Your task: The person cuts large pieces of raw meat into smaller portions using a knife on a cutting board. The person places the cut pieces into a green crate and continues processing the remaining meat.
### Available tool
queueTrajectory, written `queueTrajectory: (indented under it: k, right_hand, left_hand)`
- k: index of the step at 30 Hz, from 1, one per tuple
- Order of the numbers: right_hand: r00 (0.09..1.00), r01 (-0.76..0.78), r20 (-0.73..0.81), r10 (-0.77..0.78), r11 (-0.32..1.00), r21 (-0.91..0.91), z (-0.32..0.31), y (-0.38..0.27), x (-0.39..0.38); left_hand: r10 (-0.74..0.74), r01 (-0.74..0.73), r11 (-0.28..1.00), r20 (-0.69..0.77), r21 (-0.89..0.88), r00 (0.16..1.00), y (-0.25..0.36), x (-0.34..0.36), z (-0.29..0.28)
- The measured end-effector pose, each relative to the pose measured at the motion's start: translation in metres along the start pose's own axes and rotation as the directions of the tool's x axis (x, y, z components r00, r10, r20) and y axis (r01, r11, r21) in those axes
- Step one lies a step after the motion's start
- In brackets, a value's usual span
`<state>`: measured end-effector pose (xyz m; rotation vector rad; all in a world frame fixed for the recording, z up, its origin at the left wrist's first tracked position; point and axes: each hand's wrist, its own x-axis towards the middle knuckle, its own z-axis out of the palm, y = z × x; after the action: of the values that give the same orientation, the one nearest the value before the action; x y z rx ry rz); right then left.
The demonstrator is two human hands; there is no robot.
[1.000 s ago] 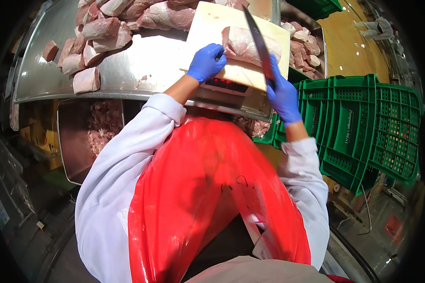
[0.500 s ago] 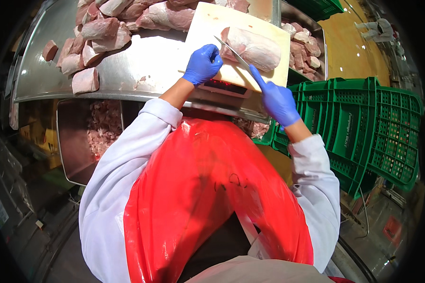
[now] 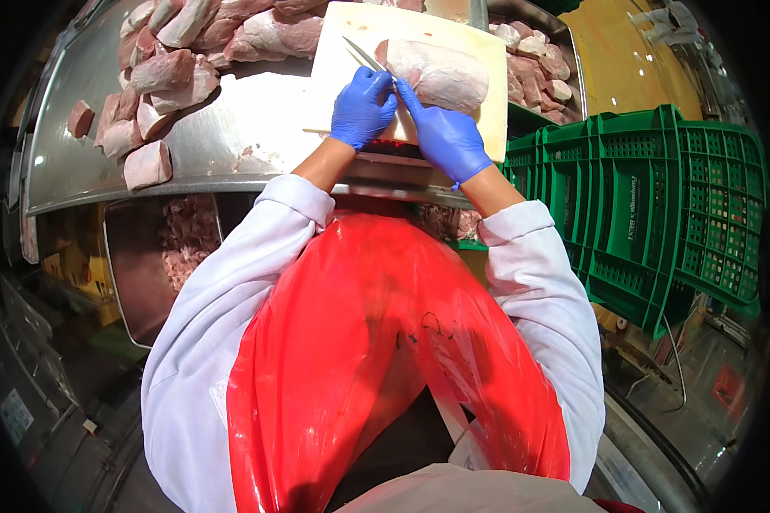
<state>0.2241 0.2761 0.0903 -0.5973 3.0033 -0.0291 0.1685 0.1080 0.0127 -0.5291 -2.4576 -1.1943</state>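
My right hand [image 3: 451,141], in a blue glove, is closed round a knife [image 3: 361,51]. Its thin blade points up and left over the white cutting board [image 3: 346,19]. Beside the blade, my left hand [image 3: 361,109], also gloved in blue, has its fingers curled in; whether they pinch the blade or a small scrap is hidden. A thick pale piece of meat [image 3: 441,73] lies on the board, just beyond my right hand, with neither hand plainly holding it. The knife's handle is mostly covered by my right hand.
Meat pieces [image 3: 162,73] are heaped on the steel table [image 3: 257,103] at left. Cut pieces fill a metal tub [image 3: 578,64] at far right. Green crates [image 3: 620,197] stand at my right. Trimmings lie in a bin [image 3: 141,265] below the table. A red display glows under the board.
My right hand and the knife have moved left, away from the meat, to meet my left hand. The view has shifted slightly.
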Motion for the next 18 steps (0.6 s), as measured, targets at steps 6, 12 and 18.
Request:
queueTrajectory:
  k: [6,12,18]
  right_hand:
    - [0.992,-0.020,0.122,0.019,1.000,0.009,-0.006,0.008,-0.044]
    - [0.939,-0.108,0.322,0.123,0.992,-0.064,-0.029,0.020,-0.146]
    - [0.979,-0.150,0.181,0.098,0.942,0.299,-0.010,0.056,-0.211]
  left_hand:
    - [-0.057,0.054,0.994,-0.026,-0.091,0.998,-0.011,-0.005,0.002]
    - [-0.244,0.248,0.965,-0.059,0.081,0.968,-0.045,0.008,-0.025]
    - [0.135,-0.144,0.987,0.123,0.068,0.983,-0.051,0.026,-0.043]
